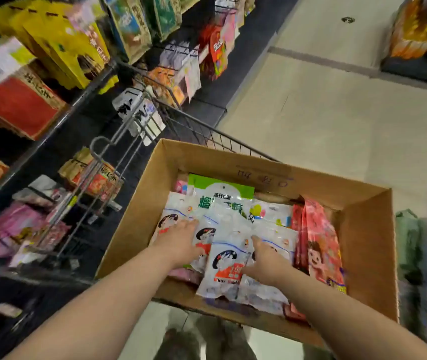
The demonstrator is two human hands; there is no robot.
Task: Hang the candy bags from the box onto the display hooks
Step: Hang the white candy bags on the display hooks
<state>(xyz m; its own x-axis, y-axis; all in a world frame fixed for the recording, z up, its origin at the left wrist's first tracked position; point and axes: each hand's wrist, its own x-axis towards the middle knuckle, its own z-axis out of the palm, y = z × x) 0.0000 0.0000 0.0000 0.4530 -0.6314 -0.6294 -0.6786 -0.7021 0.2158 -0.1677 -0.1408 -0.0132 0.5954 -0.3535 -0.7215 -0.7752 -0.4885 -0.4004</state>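
two hands on candy bags (226, 261) in the box (363, 229)
left hand (181, 242) and right hand (267, 266) fingers straight, spread, pinching nothing; bags look light, soft, slippery: best pinched at the top strip.

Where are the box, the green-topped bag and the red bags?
cardboard box (365, 242), head view, its right inside wall.
green-topped bag (199, 180), head view, its green top strip.
red bags (319, 229), head view, the front bag's middle.

head-worn view, down, close over box (363, 229)
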